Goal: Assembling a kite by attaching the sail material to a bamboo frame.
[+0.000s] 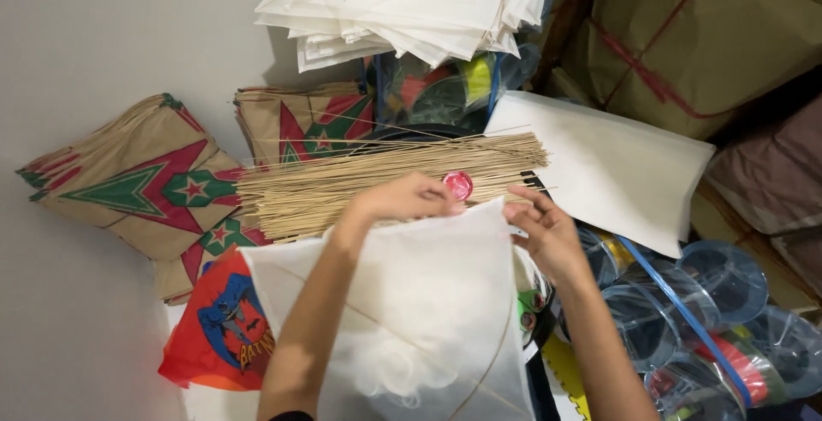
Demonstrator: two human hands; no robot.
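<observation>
A thin white paper kite with a crossed stick frame (428, 301) lies nearest, its top edge pinched by the left hand (402, 198) and right hand (544, 232), fingers closed on it. Beyond lie a bundle of thin bamboo sticks (377, 177) and a small red tape roll (458, 185). The edge is seemingly being fixed; steady, even tension matters.

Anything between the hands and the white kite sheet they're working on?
Nothing visible. The left hand and right hand both already touch the top edge of the white kite. The bundle of thin sticks and a small red roll lie just beyond the edge, not in between.
</observation>
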